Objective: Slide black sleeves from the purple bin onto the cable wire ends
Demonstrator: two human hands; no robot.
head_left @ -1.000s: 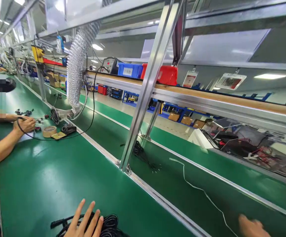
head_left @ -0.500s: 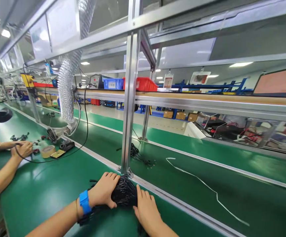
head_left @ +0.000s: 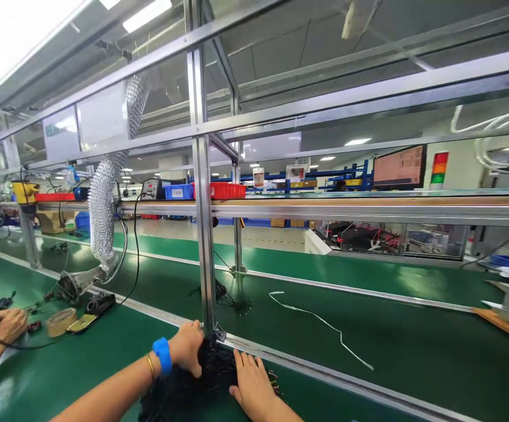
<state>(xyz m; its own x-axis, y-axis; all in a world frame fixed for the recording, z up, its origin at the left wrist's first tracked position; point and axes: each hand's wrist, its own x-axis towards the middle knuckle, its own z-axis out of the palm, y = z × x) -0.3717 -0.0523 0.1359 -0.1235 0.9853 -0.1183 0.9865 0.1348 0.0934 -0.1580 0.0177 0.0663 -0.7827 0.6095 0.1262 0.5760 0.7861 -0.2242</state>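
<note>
A dark bundle of black cables [head_left: 213,375] lies on the green bench against the metal rail, at the foot of an upright post. My left hand [head_left: 187,350], with a blue band at the wrist, is curled around the left side of the bundle, its thumb on the near side and its fingertips partly hidden. On the opposite side, my right hand [head_left: 255,384] rests against the bundle with fingers stretched out and thumb apart. Small reddish wire ends [head_left: 274,382] show beside the right hand.
Behind the rail lie more black cables [head_left: 232,299] and a thin white strip [head_left: 316,316]. The metal post [head_left: 204,246] rises just beyond my hands. At left, a co-worker's hands [head_left: 8,328] are near a tape roll [head_left: 61,322], a black cable and a flexible duct [head_left: 102,211].
My view has tilted up and turned right. The cable bundle looks more spread out and lower between my hands. My right hand's fingers are straighter, and reddish wire ends now show beside it.
</note>
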